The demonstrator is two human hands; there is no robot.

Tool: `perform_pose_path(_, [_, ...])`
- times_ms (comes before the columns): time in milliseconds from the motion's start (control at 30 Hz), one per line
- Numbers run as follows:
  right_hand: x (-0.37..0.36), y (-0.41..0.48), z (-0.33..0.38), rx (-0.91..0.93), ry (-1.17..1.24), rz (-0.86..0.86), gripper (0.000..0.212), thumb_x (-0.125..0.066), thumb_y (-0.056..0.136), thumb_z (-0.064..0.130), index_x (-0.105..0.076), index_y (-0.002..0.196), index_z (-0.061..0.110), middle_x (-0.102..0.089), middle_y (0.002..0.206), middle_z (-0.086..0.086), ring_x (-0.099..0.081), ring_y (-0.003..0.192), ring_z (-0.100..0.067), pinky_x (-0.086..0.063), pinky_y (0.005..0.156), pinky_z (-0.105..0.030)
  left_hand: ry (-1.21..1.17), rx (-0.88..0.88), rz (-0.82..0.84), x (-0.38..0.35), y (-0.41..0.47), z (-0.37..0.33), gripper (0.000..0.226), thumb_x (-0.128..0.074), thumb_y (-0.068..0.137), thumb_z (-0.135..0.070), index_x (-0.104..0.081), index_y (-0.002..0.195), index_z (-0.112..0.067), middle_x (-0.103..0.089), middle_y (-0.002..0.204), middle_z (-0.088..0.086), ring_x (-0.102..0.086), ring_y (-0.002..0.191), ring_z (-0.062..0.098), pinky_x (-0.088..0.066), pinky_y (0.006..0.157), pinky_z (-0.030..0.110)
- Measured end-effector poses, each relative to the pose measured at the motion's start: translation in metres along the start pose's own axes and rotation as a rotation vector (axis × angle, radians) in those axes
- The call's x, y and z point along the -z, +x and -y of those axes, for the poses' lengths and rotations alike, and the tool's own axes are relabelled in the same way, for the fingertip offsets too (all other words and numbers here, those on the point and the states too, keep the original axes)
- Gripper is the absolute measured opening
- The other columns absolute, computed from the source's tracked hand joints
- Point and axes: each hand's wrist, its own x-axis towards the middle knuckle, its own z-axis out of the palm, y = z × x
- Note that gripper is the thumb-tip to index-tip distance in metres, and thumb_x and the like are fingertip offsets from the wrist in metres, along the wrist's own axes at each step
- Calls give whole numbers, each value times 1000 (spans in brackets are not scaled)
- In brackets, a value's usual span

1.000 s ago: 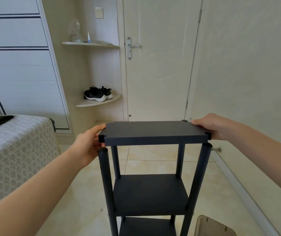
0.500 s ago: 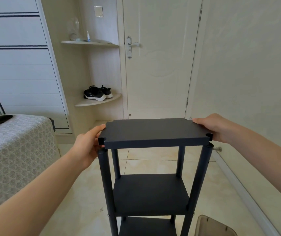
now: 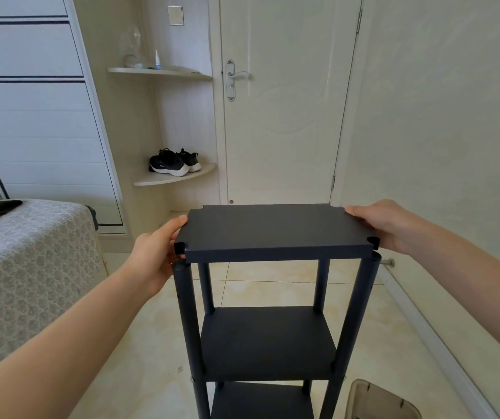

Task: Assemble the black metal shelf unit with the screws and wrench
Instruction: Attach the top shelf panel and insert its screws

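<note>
While the shelf unit (image 3: 268,343) is standing on the tiled floor (image 3: 151,358), the left grip (image 3: 155,255) and right grip (image 3: 384,225) are clasping the top panel (image 3: 276,231) by its short ends, holding it just over the front posts (image 3: 186,313).

- The left hand (image 3: 155,252) is bare from fingertips to wrist.
- The right hand (image 3: 384,225) is bare as well.
- The left forearm (image 3: 61,343) and right forearm (image 3: 469,267) are bare skin up to the picture's edges.

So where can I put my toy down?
Bare: the middle shelf between the posts, and the floor between bed and posts. Crowded: the top panel, held at both ends by the left hand and right hand; shoes take the corner ledge.
</note>
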Motion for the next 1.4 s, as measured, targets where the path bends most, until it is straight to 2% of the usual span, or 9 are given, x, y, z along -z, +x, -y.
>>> perform_pose_path(67, [-1,1,0,1,-6,3,22,-69,91,21,-60,90,0,-66,84,-10,-65,64,-18,-47,38,-20,-2,-2,-4,0,0,1,27,-69,92,-36,-68,103,-11,-74,70,-1,-66,55,12,-47,50,26])
perform_pose_path(167, [-1,3,-1,3,-21,12,24,-69,91,23,-61,93,0,-66,88,-11,-65,70,-20,-49,44,-23,-4,-2,-15,0,0,3,27,-69,92,-35,-69,103,-11,-76,74,0,-67,76,19,-49,65,31])
perform_pose_path(267, [-1,4,-1,0,-27,23,24,-69,92,22,-61,94,0,-66,87,-11,-65,70,-21,-49,42,-23,-8,-5,-17,0,0,2,27,-69,92,-35,-68,104,-11,-76,74,0,-66,81,21,-49,69,32])
perform_pose_path(467, [-1,5,4,5,-19,9,23,-69,90,20,-60,96,-1,-65,85,-11,-64,65,-20,-47,37,-21,14,-15,-9,-2,0,-1,26,-68,92,-37,-67,101,-12,-69,62,-2,-56,56,15,-40,49,28])
perform_pose_path(667, [-5,7,1,-15,-35,25,26,-70,90,22,-61,99,0,-66,87,-11,-66,66,-20,-48,39,-22,-30,-18,-30,0,1,-5,25,-70,90,-36,-66,99,-13,-65,68,2,-53,62,19,-45,49,28])
perform_pose_path(833, [-2,10,-3,-32,-35,37,29,-70,90,21,-62,106,-1,-66,91,-12,-66,69,-21,-49,41,-22,-11,-14,0,-3,0,-2,29,-68,91,-37,-65,105,-11,-69,59,-2,-58,42,11,-41,39,19])
perform_pose_path(1033, [-1,10,0,-42,-70,58,23,-67,92,19,-63,103,-1,-67,90,-12,-65,70,-22,-49,42,-23,-4,2,-7,-2,2,-2,29,-69,90,-36,-68,103,-10,-70,63,-1,-60,51,14,-43,44,24])
perform_pose_path(1267, [-2,10,-2,-43,-74,51,22,-65,93,20,-63,104,1,-68,91,-10,-65,71,-20,-48,42,-22,6,-3,-11,-2,0,2,27,-68,92,-34,-66,99,-8,-68,58,-2,-60,43,9,-41,38,17])
perform_pose_path(1400, [-3,8,-4,-45,-41,58,27,-62,95,23,-62,112,3,-67,101,-11,-64,75,-20,-48,48,-24,-9,32,-2,-3,-1,4,29,-68,91,-36,-67,104,-10,-73,69,0,-68,60,12,-50,49,24])
